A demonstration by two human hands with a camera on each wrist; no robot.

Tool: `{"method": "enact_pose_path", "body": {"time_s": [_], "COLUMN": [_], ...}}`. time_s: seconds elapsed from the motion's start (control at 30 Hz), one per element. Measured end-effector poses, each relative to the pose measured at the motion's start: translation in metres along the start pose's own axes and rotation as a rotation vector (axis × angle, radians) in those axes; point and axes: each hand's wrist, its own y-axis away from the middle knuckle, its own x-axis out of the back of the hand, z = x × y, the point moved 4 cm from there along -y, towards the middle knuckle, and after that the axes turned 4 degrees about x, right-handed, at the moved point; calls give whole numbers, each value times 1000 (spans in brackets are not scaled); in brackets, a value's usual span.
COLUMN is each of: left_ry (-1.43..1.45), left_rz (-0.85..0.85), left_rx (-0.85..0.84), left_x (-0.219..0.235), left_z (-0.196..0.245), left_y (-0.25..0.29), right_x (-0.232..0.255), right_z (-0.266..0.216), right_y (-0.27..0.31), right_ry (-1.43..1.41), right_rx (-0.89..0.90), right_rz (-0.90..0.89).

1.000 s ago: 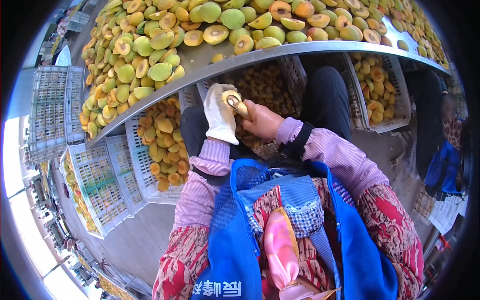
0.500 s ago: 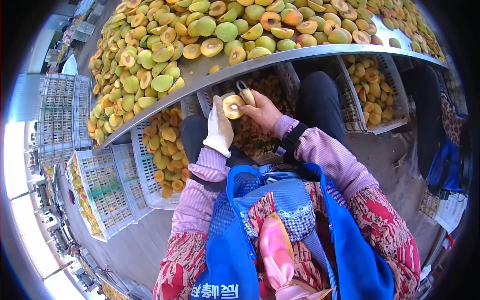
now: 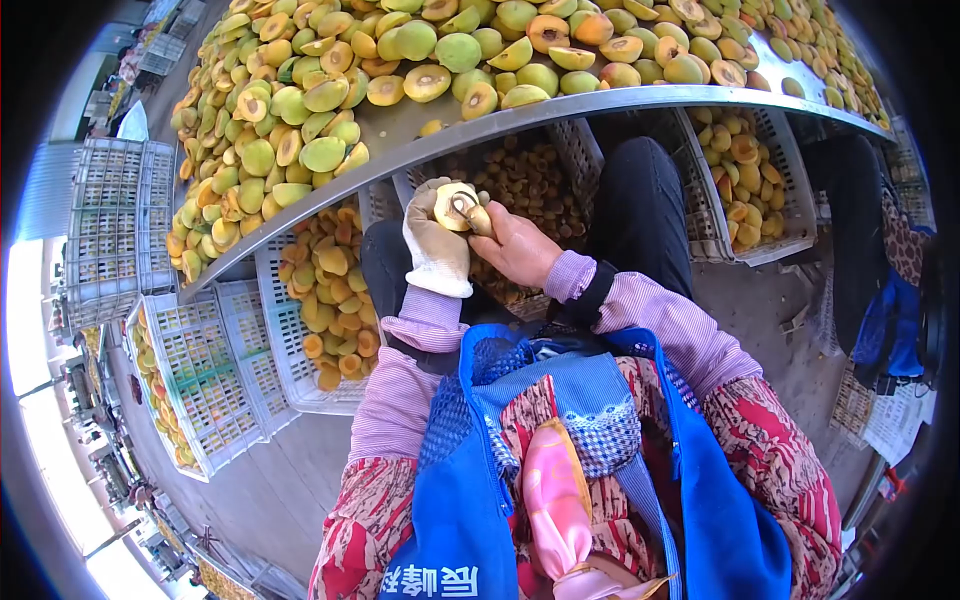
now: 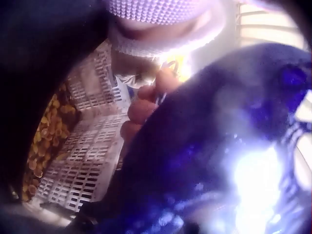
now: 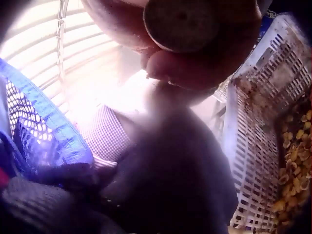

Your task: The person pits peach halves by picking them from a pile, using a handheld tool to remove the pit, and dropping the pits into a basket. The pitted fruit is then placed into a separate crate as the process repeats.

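Observation:
My left hand (image 3: 437,250), in a pale stained glove, holds a yellow peach half (image 3: 446,207) with its cut face turned up to the right. A pitting tool (image 3: 480,219) with a metal loop and a thick handle is gripped in my bare right hand (image 3: 524,250). The loop lies over the middle of the cut face. In the right wrist view, the round butt of the handle (image 5: 181,23) shows between the fingers. My right hand's curled fingers (image 4: 139,111) appear in the left wrist view, where a dark blue sleeve hides much of the work.
Halved peaches (image 3: 325,95) are heaped on a metal table (image 3: 390,128) with a raised rim just beyond my hands. Below stands a crate of small cut pieces (image 3: 530,180) between my knees. Crates of peach halves (image 3: 335,290) flank both legs, and stacked crates (image 3: 115,230) stand at left.
Half a second ago the tool's loop was raised off the fruit and my right thumb touched the cut face. Now the loop is back over the cut face, and my left hand has turned.

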Motion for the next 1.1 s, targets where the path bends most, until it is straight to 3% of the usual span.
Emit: {"method": "enact_pose_path", "body": {"time_s": [0.13, 0.3, 0.5, 0.6, 0.67, 0.73, 0.77, 0.8, 0.87, 0.93, 1.0, 1.1], "left_ry": [61, 6, -51, -174, -85, 4, -33, -70, -131, -192, -172, -240], "left_rz": [23, -24, -2, -11, -61, -111, -93, -77, -54, -159, -209, -444], "left_rx": [68, -31, -98, -11, 58, 126, 99, 70, 17, 8, 8, -85], "left_x": [-3, -6, -5, -8, -6, -6, -6, -7, -9, -14, -16, -25], "left_z": [-2, 2, 7, 11, 9, 3, 2, 2, 5, 9, 11, 20], "left_y": [2, -1, 3, 6, 1, -3, -4, -5, 0, 3, 6, 16], "right_x": [1, 0, -2, -4, -3, 10, 3, 8, 11, 10, 6, 3], "right_z": [-7, -8, -3, 6, 10, 0, 22, 11, -8, -11, -11, -12], "right_y": [0, -4, -11, -13, -14, -13, -20, -17, 0, 7, 15, 24], "right_ry": [38, 2, -16, 10, 36, 70, 65, 66, -306, -453, -906, -1123], "right_rx": [10, -8, -22, 15, 94, -49, 104, 106, -380, -408, -552, -542], "right_rz": [17, 31, -100, -162, -194, -289, -237, -232, -480, -511, -598, -691]}}
